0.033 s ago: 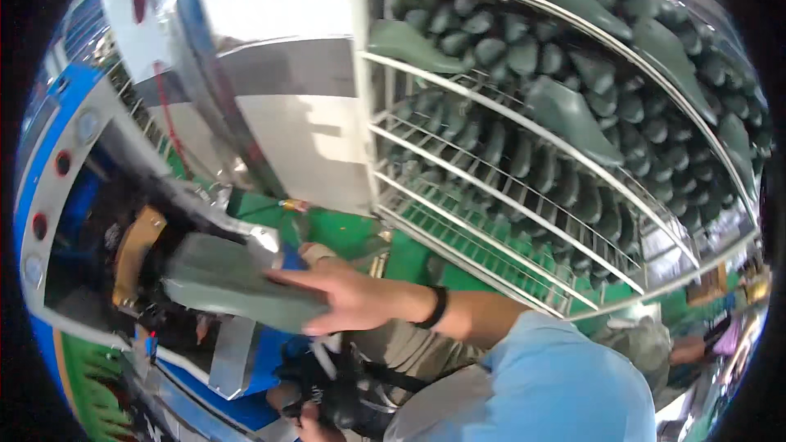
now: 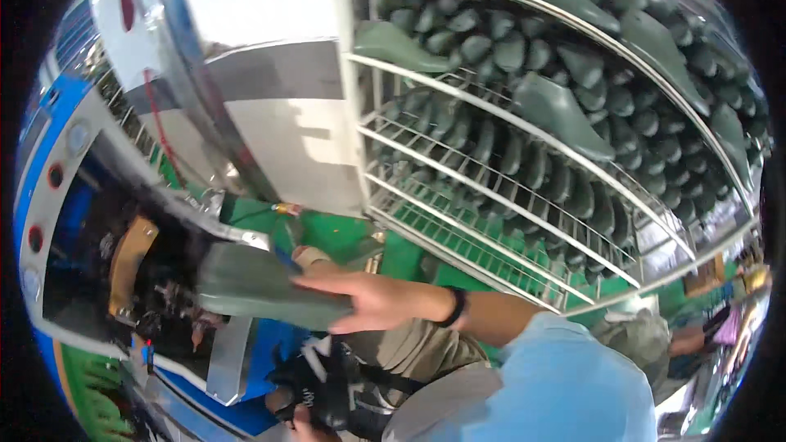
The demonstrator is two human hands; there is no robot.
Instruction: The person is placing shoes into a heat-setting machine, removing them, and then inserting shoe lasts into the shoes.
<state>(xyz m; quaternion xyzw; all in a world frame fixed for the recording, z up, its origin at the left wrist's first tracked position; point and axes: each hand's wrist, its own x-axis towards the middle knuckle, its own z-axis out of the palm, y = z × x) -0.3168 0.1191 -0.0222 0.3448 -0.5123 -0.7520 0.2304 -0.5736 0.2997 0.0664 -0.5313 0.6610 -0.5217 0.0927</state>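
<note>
Your right hand [image 2: 383, 301] has its grip clamped on the green shoe last [image 2: 262, 288], blurred before the blue machine [image 2: 46, 211]; your left hand [image 2: 308, 427], cut off below, meets a black item [image 2: 321, 389], grip impossible to tell.

The right hand [image 2: 375, 301] near six o'clock grips a green shoe last [image 2: 260, 286] toward eight; the left hand [image 2: 306, 426] near seven touches black material [image 2: 329, 399].

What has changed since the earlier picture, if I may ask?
The right hand and the green shoe last it holds have moved right, away from the curved tan piece; the view has shifted a little. Nothing was newly grasped or released. The left hand stays at the black item, and the white rack looks unchanged.
</note>
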